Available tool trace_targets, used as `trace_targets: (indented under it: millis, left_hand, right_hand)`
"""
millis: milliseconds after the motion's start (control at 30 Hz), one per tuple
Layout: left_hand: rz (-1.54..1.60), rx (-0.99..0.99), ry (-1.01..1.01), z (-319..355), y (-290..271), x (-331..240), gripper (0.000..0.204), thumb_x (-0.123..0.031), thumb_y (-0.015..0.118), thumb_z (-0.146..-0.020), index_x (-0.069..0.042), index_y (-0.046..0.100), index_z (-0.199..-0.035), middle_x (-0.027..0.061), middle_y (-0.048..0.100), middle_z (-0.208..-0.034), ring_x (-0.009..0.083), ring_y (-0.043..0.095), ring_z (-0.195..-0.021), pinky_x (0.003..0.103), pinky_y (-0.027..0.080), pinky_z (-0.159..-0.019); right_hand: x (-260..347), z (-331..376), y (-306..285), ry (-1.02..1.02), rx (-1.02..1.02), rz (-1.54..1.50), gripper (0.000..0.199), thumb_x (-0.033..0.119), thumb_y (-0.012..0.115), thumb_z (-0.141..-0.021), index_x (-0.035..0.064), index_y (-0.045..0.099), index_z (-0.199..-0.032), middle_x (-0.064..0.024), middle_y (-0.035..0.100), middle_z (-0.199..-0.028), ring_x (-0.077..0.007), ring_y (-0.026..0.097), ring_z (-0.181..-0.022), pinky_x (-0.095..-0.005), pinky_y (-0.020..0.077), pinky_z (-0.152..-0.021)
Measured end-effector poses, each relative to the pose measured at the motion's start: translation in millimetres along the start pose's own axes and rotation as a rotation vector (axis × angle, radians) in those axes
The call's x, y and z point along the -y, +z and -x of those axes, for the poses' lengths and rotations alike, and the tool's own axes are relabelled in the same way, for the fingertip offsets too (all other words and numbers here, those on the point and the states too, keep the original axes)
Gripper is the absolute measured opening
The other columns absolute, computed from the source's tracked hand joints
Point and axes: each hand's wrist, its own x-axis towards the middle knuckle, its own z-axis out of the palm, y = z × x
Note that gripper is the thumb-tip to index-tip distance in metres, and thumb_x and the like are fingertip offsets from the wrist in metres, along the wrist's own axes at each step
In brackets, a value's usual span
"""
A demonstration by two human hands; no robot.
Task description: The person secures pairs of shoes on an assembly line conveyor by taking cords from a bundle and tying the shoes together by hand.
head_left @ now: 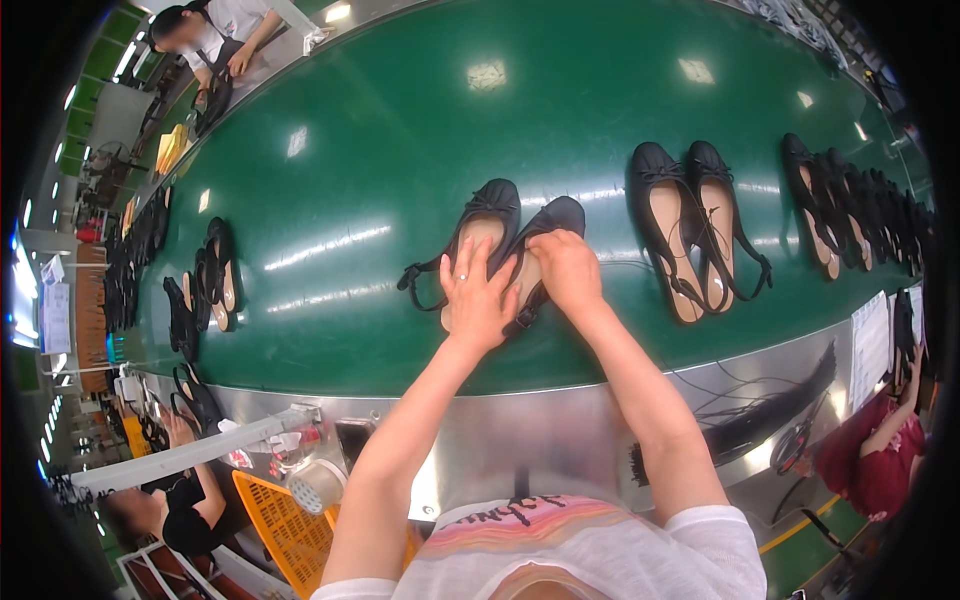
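A pair of black slingback flat shoes lies on the green conveyor belt (pixel 400 120) in front of me. My left hand (pixel 475 295) presses flat on the heel end of the left shoe (pixel 487 208), a ring on one finger. My right hand (pixel 565 268) is closed on the inside of the right shoe (pixel 556 217), fingers curled over its tan insole. The two shoes lie side by side, toes pointing away from me.
Another black slingback pair (pixel 685 220) lies to the right, with more pairs (pixel 850 205) beyond it. Further pairs (pixel 205 285) sit at the left. A metal rail (pixel 500 430) edges the belt near me. People work at the far left, lower left and right. An orange crate (pixel 280 525) stands below.
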Motion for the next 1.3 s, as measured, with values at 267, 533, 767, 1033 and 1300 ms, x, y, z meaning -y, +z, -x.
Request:
trace_targets:
  millis: [267,533,767,1033,1300]
  left_hand:
    - [0.020,-0.039,-0.005,-0.5,6.8,-5.3,0.036,-0.023,0.063,-0.077,-0.017,0.062,-0.112,0.0137,0.036,-0.138,0.0326,0.026,-0.132,0.053,0.011,-0.106]
    - [0.013,-0.058,-0.004,1.1,12.2,-4.0,0.036,-0.021,0.063,-0.077,-0.017,0.062,-0.112,0.0139,0.036,-0.138,0.0315,0.027,-0.131,0.051,0.012,-0.107]
    - [0.057,-0.080,-0.021,-0.3,13.6,-3.6,0.038,-0.018,0.064,-0.075,-0.018,0.062,-0.114,0.0165,0.036,-0.137,0.0329,0.029,-0.130,0.053,0.014,-0.106]
    - [0.106,-0.045,-0.018,-1.3,14.3,-4.0,0.036,-0.026,0.058,-0.082,-0.024,0.060,-0.118,0.0200,0.029,-0.141,0.0355,0.023,-0.133,0.053,0.009,-0.107]
    - [0.396,-0.275,-0.011,5.0,13.4,1.7,0.042,-0.011,0.056,-0.078,-0.015,0.055,-0.120,0.0188,0.033,-0.138,0.0334,0.033,-0.128,0.051,0.019,-0.106]
  right_hand:
    - [-1.3,0.7,4.6,0.081,-0.057,0.003,0.009,0.009,0.062,-0.075,0.0063,0.066,-0.082,-0.0097,0.061,-0.077,-0.0274,0.059,-0.079,-0.0377,0.0482,-0.070]
    - [5.7,-6.1,-0.3,-0.044,0.093,0.164,0.012,0.010,0.065,-0.072,0.0049,0.062,-0.082,-0.0091,0.060,-0.077,-0.0263,0.059,-0.079,-0.0366,0.0472,-0.073]
    - [3.1,-8.1,-1.8,-0.056,0.118,0.074,0.007,0.011,0.062,-0.075,0.0064,0.062,-0.080,-0.0090,0.059,-0.079,-0.0266,0.057,-0.080,-0.0362,0.0469,-0.072]
    - [8.4,-2.2,2.2,0.043,0.081,0.121,0.003,0.010,0.056,-0.078,0.0082,0.057,-0.080,-0.0082,0.056,-0.082,-0.0288,0.053,-0.083,-0.0413,0.0405,-0.072]
    - [11.5,3.4,7.4,0.019,0.056,0.202,0.004,0.011,0.055,-0.080,0.0090,0.056,-0.083,-0.0071,0.054,-0.086,-0.0276,0.051,-0.087,-0.0402,0.0385,-0.075]
